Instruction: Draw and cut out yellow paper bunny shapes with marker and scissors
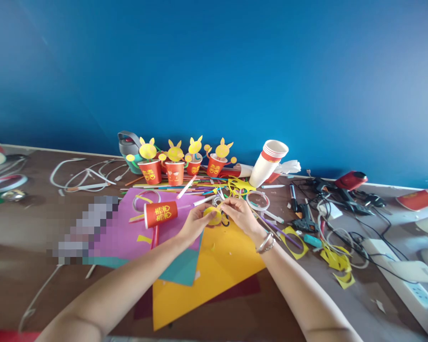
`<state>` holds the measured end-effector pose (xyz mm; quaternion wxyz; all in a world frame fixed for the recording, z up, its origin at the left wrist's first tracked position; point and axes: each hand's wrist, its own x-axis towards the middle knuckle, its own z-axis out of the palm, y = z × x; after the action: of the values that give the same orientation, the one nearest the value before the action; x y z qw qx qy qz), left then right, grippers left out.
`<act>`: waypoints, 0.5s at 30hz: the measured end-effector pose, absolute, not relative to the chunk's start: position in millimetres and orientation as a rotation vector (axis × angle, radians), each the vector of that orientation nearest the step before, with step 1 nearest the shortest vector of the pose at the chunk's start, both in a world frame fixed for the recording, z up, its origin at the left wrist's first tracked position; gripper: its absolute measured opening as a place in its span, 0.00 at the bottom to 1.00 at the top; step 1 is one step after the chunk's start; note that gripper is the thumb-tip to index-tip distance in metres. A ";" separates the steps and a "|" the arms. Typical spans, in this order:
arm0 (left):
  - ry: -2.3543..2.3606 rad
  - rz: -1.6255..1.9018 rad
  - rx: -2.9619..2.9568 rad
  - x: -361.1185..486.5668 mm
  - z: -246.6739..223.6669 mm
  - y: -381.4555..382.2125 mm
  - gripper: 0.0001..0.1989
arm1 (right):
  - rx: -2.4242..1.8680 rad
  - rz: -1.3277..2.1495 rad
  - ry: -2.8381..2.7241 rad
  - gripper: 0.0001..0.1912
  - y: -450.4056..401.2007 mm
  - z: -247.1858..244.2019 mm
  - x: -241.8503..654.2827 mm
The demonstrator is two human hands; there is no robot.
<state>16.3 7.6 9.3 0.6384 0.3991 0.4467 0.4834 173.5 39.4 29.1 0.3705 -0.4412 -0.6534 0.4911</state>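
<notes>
My left hand (196,220) pinches a round yellow paper disc (213,217) above the orange-yellow sheet (185,299). My right hand (241,216) is closed at the disc's upper right edge, its fingertips on what looks like a small yellow paper piece (219,207). Partly hidden behind the hands are scissors (219,194). To the left, a red paper cup (161,214) with gold characters lies on its side on a purple sheet (110,237). Several red cups (151,172) stand at the back, each carrying a yellow eared paper head (148,149).
A stack of white paper cups (267,164) leans at the back beside coloured sticks (199,183). Tape rolls (257,201), glue guns (303,219), cables, yellow offcuts (335,259) and a power strip (399,266) crowd the right. A blue wall (214,71) rises behind the table.
</notes>
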 end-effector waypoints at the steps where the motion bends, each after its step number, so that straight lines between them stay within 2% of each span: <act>1: 1.015 1.102 0.905 16.5 9.7 7.3 0.22 | -1.132 1.254 -1.683 0.12 39.5 28.8 173.7; 15: 0.962 1.061 0.871 17.1 11.4 4.7 0.22 | -1.121 1.269 -1.736 0.13 39.3 26.5 174.8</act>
<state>17.1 4.7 11.4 0.6689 0.3861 0.4265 0.4707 174.8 39.3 26.5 0.3505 -0.4330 -0.6704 0.4901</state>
